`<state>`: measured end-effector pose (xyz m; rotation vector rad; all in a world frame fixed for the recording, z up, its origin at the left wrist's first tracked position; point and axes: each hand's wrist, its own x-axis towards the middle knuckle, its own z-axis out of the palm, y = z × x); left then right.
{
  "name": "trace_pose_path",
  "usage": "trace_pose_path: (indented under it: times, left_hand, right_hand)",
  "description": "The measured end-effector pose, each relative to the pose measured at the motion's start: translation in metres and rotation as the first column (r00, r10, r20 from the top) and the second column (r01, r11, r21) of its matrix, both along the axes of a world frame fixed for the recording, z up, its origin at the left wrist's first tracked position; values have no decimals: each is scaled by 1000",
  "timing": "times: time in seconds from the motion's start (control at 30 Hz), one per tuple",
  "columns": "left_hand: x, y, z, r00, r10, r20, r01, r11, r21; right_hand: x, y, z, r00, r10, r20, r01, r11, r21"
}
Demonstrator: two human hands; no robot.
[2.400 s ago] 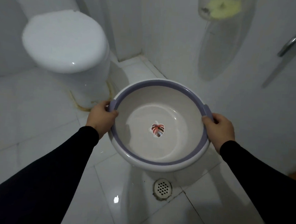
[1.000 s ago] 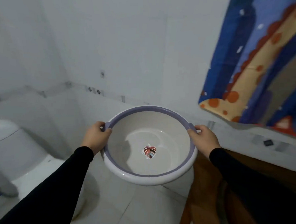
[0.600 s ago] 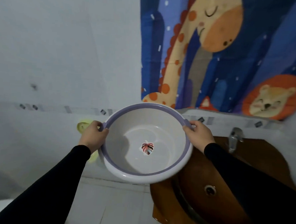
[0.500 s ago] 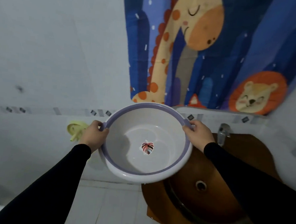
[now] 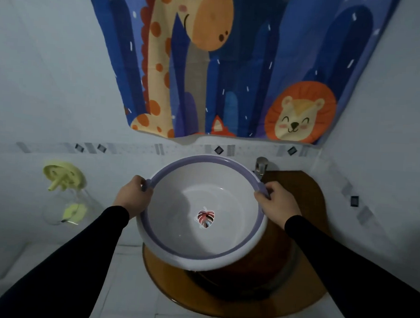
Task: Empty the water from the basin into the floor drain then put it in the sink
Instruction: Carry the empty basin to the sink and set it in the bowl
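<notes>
Now both hands hold the white basin (image 5: 176,220) by its purple rim above the brown sink (image 5: 302,280): the left hand (image 5: 134,196) has its fingers curled over the rim's left side, the right hand (image 5: 278,203) over the right. Behind the sink stands a metal tap (image 5: 261,165), and above it hangs an animal-print curtain (image 5: 233,75).

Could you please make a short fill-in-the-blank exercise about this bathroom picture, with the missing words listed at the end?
1. Both hands, the left hand and the right hand, grip the basin by its ____ rim.
2. The sticker on the basin's bottom shows a ____.
3. The basin is held above the brown ____.
4. On the curtain, the animal beside the giraffe is a ____.

Missing words: purple; leaf; sink; lion
</notes>
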<state>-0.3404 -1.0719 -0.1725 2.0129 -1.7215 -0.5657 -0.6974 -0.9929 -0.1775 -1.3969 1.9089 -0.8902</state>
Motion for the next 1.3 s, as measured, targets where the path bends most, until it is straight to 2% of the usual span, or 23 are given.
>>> trace_pose_path:
  times: [0.2, 0.37, 0.63, 0.87, 1.03, 1.3]
  left_hand:
    - [-35, 5, -20, 997, -12, 79, 7, 998, 66]
    - [-51, -5, -36, 980, -107, 168, 85, 987, 138]
    - [-72, -26, -73, 959, -254, 123, 219, 945, 241]
    - [-85, -39, -108, 954, -280, 102, 238, 922, 306]
    - [-89, -43, -135, 964, -262, 51, 228, 906, 356]
    - [-99, -46, -172, 969, -234, 76, 177, 878, 444]
  right_hand:
    - [-34, 18, -27, 1000, 12, 25, -14, 995, 102]
    - [-43, 27, -50, 999, -34, 37, 27, 983, 184]
    - [-41, 31, -91, 990, -140, 29, 119, 918, 378]
    - [-43, 13, -112, 982, -175, -74, 189, 868, 459]
    - [-47, -5, -120, 972, -144, -188, 219, 849, 481]
    - [-54, -31, -133, 954, -97, -283, 237, 822, 517]
